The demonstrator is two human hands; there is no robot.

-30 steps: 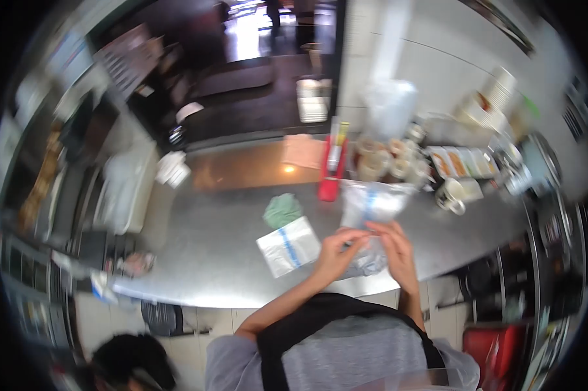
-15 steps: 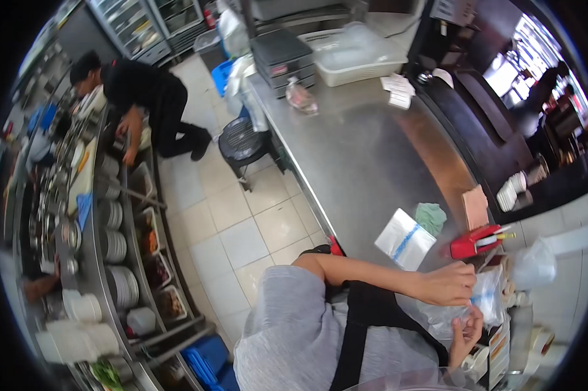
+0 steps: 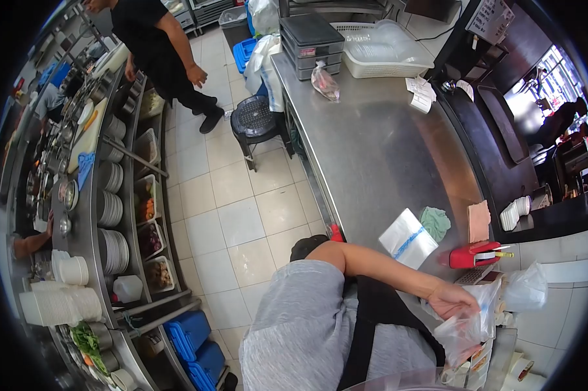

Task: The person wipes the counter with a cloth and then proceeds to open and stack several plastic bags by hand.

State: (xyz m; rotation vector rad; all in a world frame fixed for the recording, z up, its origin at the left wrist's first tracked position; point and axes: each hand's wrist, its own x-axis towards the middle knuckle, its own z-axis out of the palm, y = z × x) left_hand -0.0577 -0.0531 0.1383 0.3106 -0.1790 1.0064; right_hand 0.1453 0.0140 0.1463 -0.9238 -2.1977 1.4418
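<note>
My left hand [image 3: 453, 300] is at the lower right, reaching over the counter's near end. Its fingers are closed on a thin clear plastic bag [image 3: 455, 332], which hangs below it. My right hand [image 3: 464, 354] shows only as a blurred skin-toned patch through the bag, its fingers hidden. Beside my left hand lies a stack of clear plastic bags [image 3: 488, 296]. A white packet with a blue stripe [image 3: 408, 238] and a crumpled green cloth [image 3: 435, 223] lie on the steel counter [image 3: 372, 163] nearby.
A red holder with pens [image 3: 466, 255] and a pink pad [image 3: 478, 221] sit near the wall. At the far end are grey drawers [image 3: 311, 49] and a white basket [image 3: 385, 65]. A black stool [image 3: 253, 117] stands in the aisle; a person [image 3: 157, 45] in black is beyond.
The clear bag has come up in front of my right hand, which showed plainly before. My left hand has lowered slightly. The co-worker, bent over before, now stands upright.
</note>
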